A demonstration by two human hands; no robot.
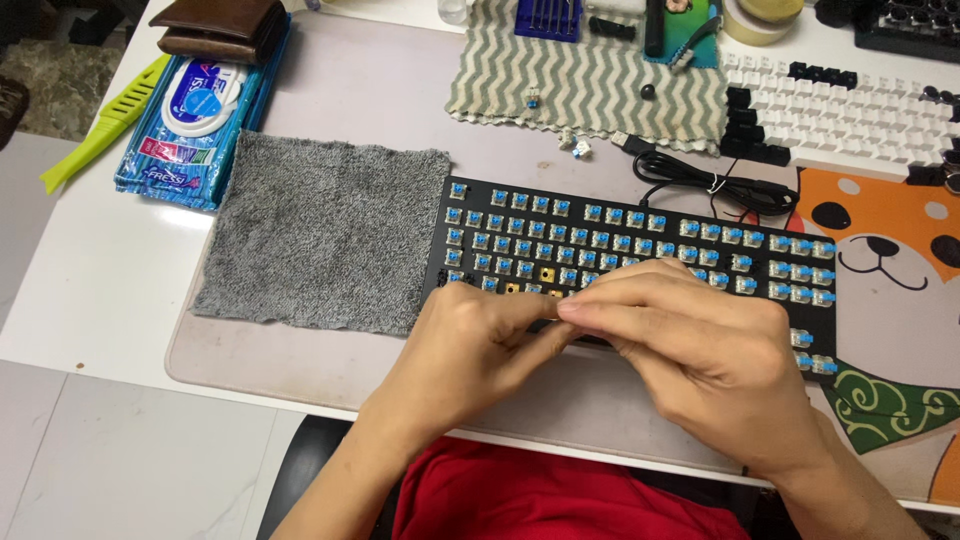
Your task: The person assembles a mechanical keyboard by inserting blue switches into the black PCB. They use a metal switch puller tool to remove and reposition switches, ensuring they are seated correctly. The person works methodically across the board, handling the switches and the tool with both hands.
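Two hands: left hand and right hand meet fingertip to fingertip above the keyboard.
Fingers: pinched together, perhaps on something tiny; hidden.
Keyboard: keycaps off, beside grey towel on bench.

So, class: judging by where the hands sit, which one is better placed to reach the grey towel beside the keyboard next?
Probably the left hand: it sits at the keyboard's left end, next to the grey towel. The right hand lies further right, over the blue switches.
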